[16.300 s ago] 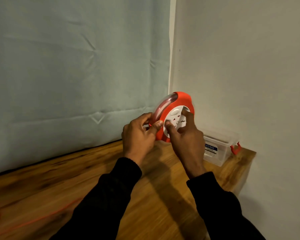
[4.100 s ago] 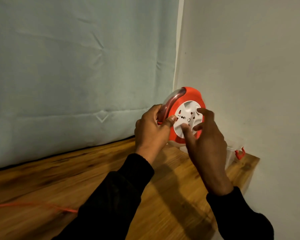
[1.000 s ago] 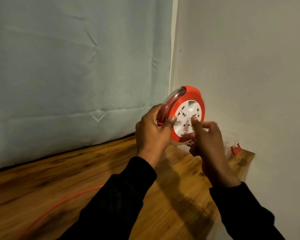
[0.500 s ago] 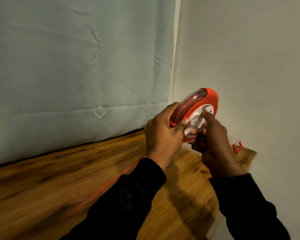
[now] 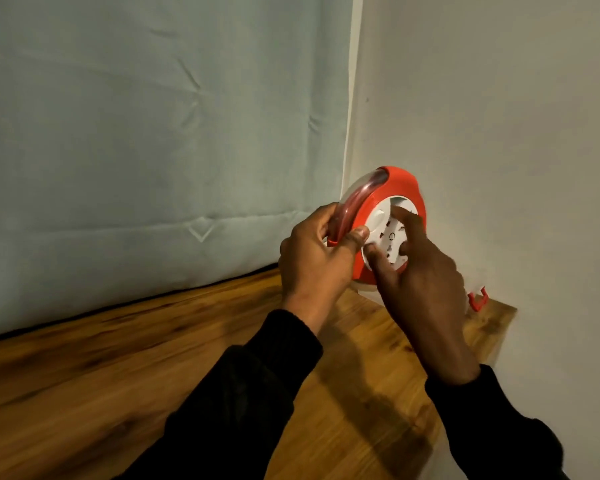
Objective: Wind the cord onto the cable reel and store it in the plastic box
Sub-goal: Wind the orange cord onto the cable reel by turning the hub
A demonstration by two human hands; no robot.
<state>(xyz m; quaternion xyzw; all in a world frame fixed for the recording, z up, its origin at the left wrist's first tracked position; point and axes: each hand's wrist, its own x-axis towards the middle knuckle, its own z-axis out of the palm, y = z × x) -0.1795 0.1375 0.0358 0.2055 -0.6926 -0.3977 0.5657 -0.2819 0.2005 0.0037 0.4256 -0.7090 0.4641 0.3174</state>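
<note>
The cable reel (image 5: 392, 216) is held up in the air above the far right corner of the wooden table (image 5: 153, 375), close to the place where the pale blue-grey cloth (image 5: 153, 133) meets the white wall (image 5: 499, 133). It is a round reel with an orange-red body, a white centre face with socket holes, and a clear cover on its left side; behind this cover the wound orange cord (image 5: 466, 199) shows as dark red turns. The reel stands on its edge, with the white face turned toward the camera and a little to the right. The left hand (image 5: 312, 261) grips the left rim of the reel: the fingers curl around the clear cover and the thumb presses on the orange edge. The right hand (image 5: 423, 271) is on the white face, with its fingers bent and their tips pressing into the centre disc. Both arms wear black sleeves (image 5: 250, 393). The plastic box (image 5: 473, 301) is on the table behind the right hand, against the wall, and it is almost fully hidden; only one of its red latches and a little clear plastic beside it can be seen.
</note>
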